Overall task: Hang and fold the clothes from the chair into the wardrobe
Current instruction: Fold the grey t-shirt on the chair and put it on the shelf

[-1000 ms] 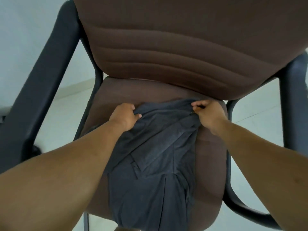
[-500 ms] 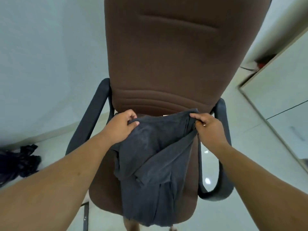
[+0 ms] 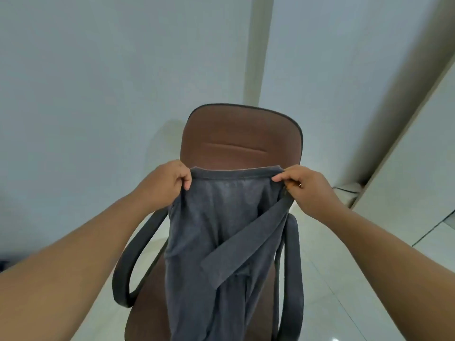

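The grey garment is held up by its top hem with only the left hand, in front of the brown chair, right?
Not quite: the head view shows both hands, left and right, pinching the grey garment by its top hem, in front of the brown chair.

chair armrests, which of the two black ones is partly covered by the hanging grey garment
The right black armrest: the dark grey garment overlaps its inner edge, while the left black armrest shows fully.

Matt grey cloth garment (image 3: 221, 237); glossy tiled floor (image 3: 344, 291).
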